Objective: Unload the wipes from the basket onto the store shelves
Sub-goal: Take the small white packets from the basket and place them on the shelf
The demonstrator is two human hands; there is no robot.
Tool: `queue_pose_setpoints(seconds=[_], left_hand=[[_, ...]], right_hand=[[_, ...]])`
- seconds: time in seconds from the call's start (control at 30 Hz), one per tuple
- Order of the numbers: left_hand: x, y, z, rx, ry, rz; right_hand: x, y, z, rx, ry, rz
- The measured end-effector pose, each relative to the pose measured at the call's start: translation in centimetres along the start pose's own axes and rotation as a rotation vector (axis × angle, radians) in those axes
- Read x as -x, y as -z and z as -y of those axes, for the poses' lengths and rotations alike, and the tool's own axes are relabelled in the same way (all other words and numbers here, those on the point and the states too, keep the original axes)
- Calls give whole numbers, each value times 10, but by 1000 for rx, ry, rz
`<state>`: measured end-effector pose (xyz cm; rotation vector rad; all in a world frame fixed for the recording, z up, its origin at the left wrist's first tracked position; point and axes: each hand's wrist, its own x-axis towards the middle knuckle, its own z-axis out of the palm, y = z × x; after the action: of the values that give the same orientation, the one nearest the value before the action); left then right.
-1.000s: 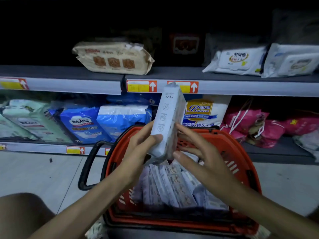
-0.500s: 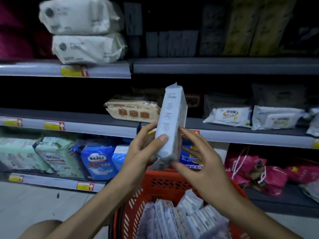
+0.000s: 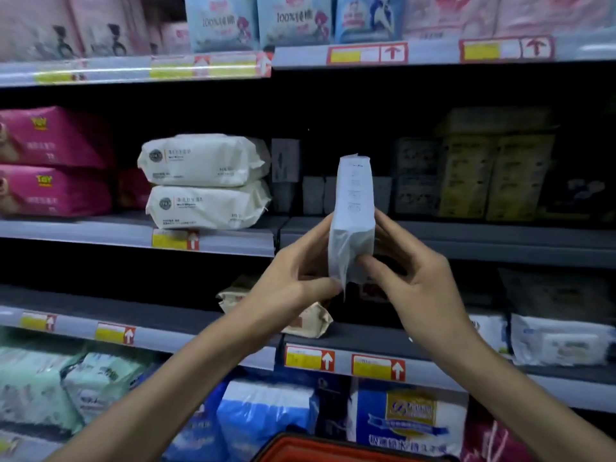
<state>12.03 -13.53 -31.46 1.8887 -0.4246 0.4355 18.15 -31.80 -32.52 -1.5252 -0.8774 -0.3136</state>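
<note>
A white pack of wipes stands on end between both hands, raised in front of the middle shelf. My left hand grips its lower left side, thumb at the bottom corner. My right hand holds the lower right side with fingers curled round it. Only the red rim of the basket shows at the bottom edge; its contents are out of sight.
Two white wipe packs are stacked on the middle shelf left of the held pack, with pink packs further left. Dark small packs stand behind. A beige pack lies on the shelf below. Blue packs fill the lowest shelf.
Both hands have lifted the wipes pack from above the basket up to the middle shelf's height. The view has tilted up, so the basket has dropped almost out of frame.
</note>
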Motion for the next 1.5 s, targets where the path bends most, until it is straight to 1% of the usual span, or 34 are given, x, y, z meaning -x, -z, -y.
queue_pose_setpoints(seconds=[0.07, 0.2, 0.3, 0.4, 0.47, 0.5, 0.57, 0.6, 0.63, 0.67, 0.73, 0.83, 0.93, 1.03, 1.13, 1.3, 1.37, 1.5], left_hand=[[-20, 11, -4, -102, -41, -17], [-68, 35, 8, -290, -141, -117], [-101, 47, 21, -331, -160, -176], [-135, 61, 31, -364, -169, -296], [-162, 71, 37, -434, -143, -409], [-175, 76, 40, -497, -113, -491], [-193, 80, 44, -653, 1, -651], [-198, 78, 47, -734, 78, -672], [-200, 75, 48, -779, 156, -663], [-200, 72, 50, -775, 215, -649], [-198, 69, 57, -664, 260, -641], [-190, 69, 59, -488, 279, -638], [-176, 63, 53, -377, 328, -563], [-160, 56, 42, -324, 351, -509], [-141, 50, 30, -305, 341, -470], [-104, 37, 19, -458, 222, -405], [-93, 36, 23, -574, 185, -365], [-70, 31, 25, -914, 123, -287]], right_hand=[[-23, -4, -4, 28, 10, -4], [-71, -16, -16, 46, 53, -6], [-110, -25, -29, 117, 62, -31], [-151, -39, -42, 150, 61, -62], [-181, -47, -50, 173, 69, -121], [-195, -51, -53, 200, 59, -161], [-217, -60, -59, 318, -29, -241], [-225, -65, -64, 415, -84, -259], [-229, -70, -68, 521, -130, -260], [-231, -74, -72, 602, -164, -262], [-230, -80, -74, 652, -177, -275], [-229, -80, -71, 634, -197, -234], [-224, -75, -64, 581, -273, -201], [-213, -70, -56, 573, -299, -191], [-195, -61, -47, 510, -261, -135], [-158, -31, -30, 543, -209, -39], [-145, -20, -27, 640, -190, 21], [-109, 4, -17, 874, -210, 133]])
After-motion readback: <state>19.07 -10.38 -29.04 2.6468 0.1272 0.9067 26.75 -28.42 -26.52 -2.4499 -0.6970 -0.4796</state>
